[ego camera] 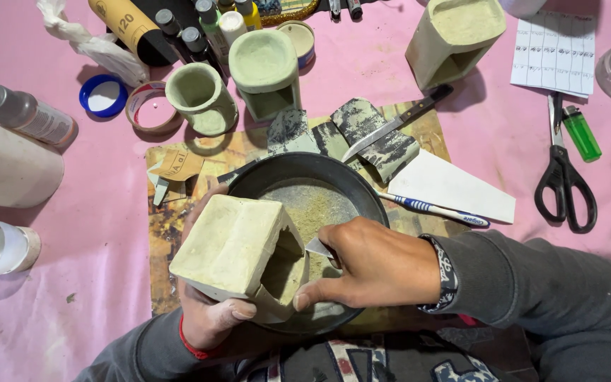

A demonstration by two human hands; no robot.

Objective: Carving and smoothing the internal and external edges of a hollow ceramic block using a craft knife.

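Cement house-shaped planter (238,249): held tipped on its side over the dark round pan (298,173), open mouth facing the right hand; pale grey-green, rough and matte.
Handling: looks stiff, fairly heavy for its size and brittle at the thin rim; a dusty surface should grip well. Best taken around the solid slab walls, not the edge of the opening.
Pan: sits on a worn printed board (171,219) on the pink tablecloth (93,283), grit collected in its bottom.
Left hand (210,318): cupped under the planter, fingers wrapped up around its lower wall, bearing the weight.
Right hand (373,265): closed in a pinch on a small pale scrap, probably sandpaper (318,247), at the planter's opening, thumb against the rim.
Nearby: a similar planter (266,71), a round cup-shaped cast (199,95), a knife (397,122), a toothbrush (436,210).
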